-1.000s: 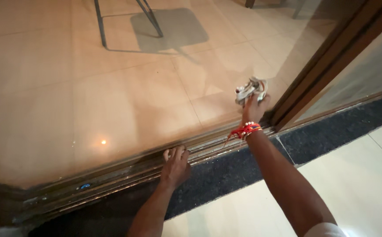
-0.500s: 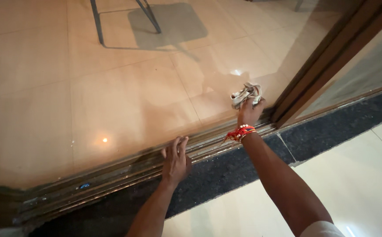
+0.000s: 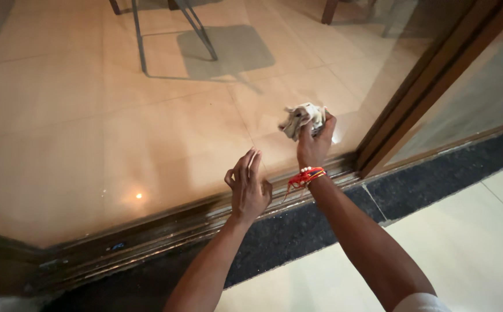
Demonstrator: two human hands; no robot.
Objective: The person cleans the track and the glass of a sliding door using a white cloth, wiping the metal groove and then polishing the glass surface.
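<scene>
Both hands have risen from the door track to the glass.
The right hand (image 3: 314,144) grips a crumpled cloth (image 3: 302,118) higher now; the left hand (image 3: 248,188), lifted off the track (image 3: 164,228), has loosely curled, empty fingers.

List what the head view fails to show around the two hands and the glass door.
- Crumpled cloth: the right hand covers its lower part.
- Left hand: seen from the back, palm hidden.
- Chair legs: top edge cuts off the seat.
- Door track: too dark for detail.
- Door frame: cut off at the top.
</scene>
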